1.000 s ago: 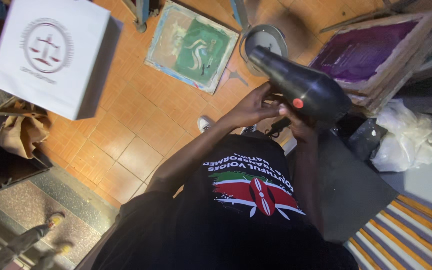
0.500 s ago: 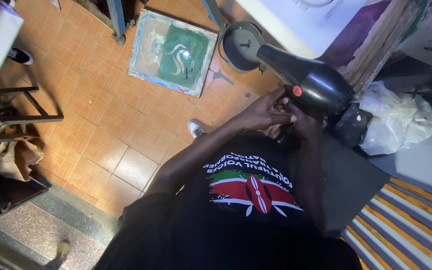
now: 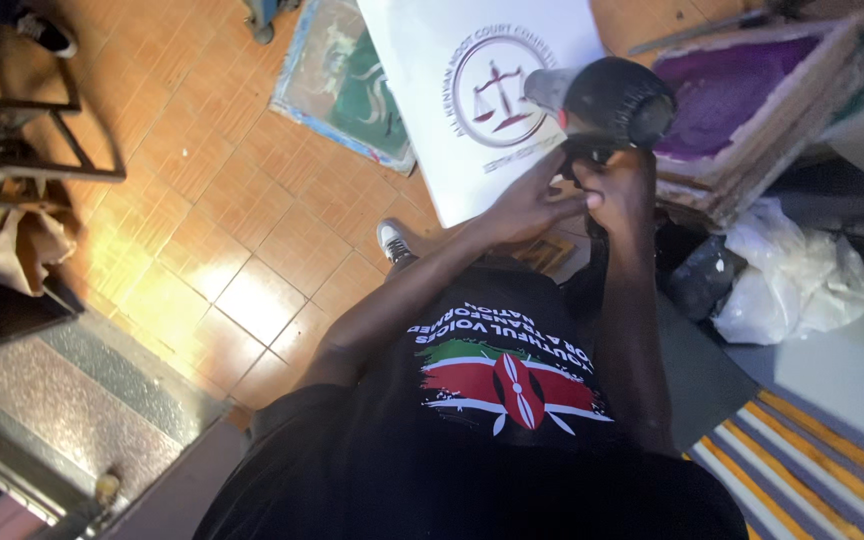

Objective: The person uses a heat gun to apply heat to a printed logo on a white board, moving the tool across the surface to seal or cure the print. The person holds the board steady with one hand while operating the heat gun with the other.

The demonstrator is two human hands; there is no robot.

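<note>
A black hair dryer [image 3: 607, 100] is held over a white board [image 3: 452, 130] printed with a dark red round emblem, its nozzle turned toward the print. My right hand [image 3: 620, 190] is wrapped around the dryer's handle from the right. My left hand [image 3: 530, 205] reaches in from the left, its fingers closed on the lower part of the same handle, touching my right hand. The board leans over the orange tiled floor [image 3: 222, 200] in front of me. My black T-shirt with a flag graphic [image 3: 512, 385] fills the lower middle of the view.
A green-stained screen frame [image 3: 337, 80] lies on the floor behind the board. Purple-stained wooden frames [image 3: 742, 95] are stacked at the upper right above a white plastic bag [image 3: 802, 270]. A metal stool frame [image 3: 42, 130] and brown cloth [image 3: 17, 240] stand left; a striped mat [image 3: 822, 470] lies lower right.
The white board has come in under the dryer, covering part of the green frame. The dryer has swung so that its nozzle faces the board. Both hands stay on the handle.
</note>
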